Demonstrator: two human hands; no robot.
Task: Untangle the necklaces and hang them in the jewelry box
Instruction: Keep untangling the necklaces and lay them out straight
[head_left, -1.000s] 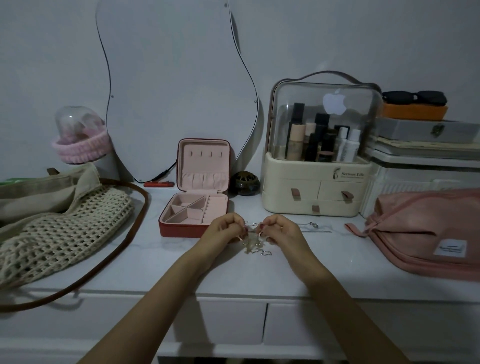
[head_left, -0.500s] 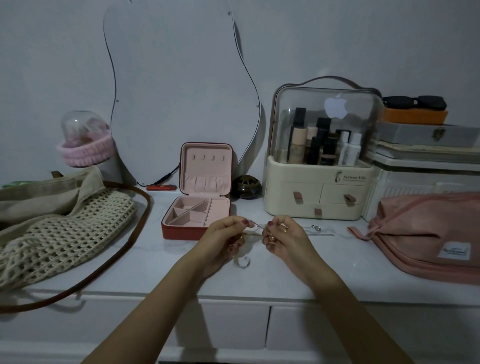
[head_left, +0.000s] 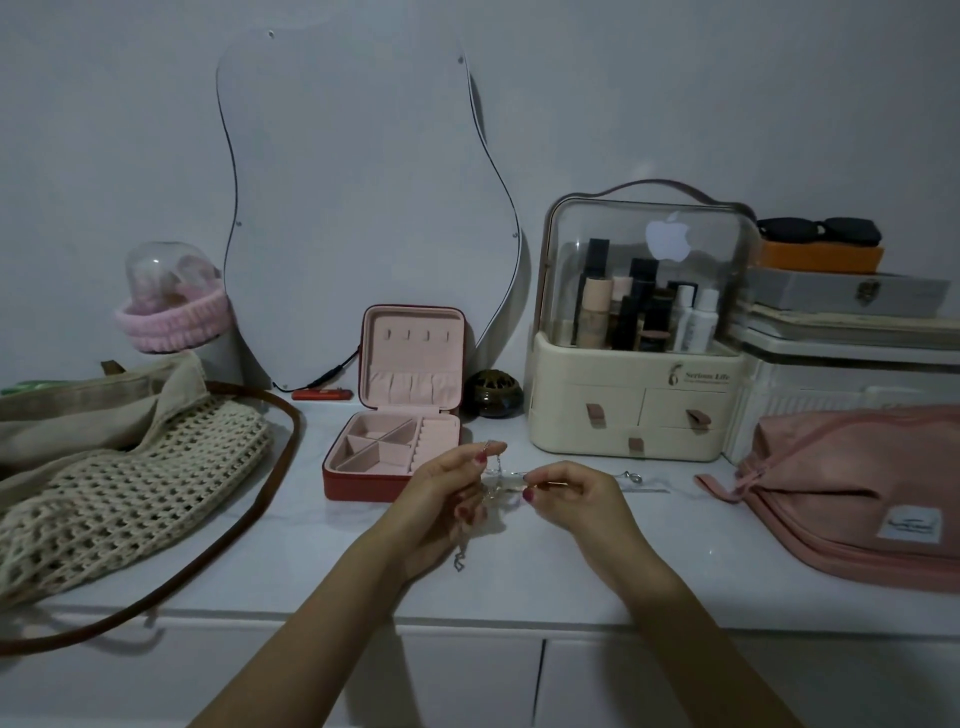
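1. So, head view: left hand and right hand each pinch the tangled necklaces above the table, near the open jewelry box.
2. Chains look light, limp, snaggy; I'd pinch near a clasp.

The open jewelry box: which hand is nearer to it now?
Left. The left hand holds the tangled necklaces just beside the front right corner of the jewelry box. The right hand pinches the chain farther right, away from it.

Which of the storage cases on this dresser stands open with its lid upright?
The small red jewelry box with pink lining, left of the hands; the cream cosmetics organizer and pink pouch are closed.
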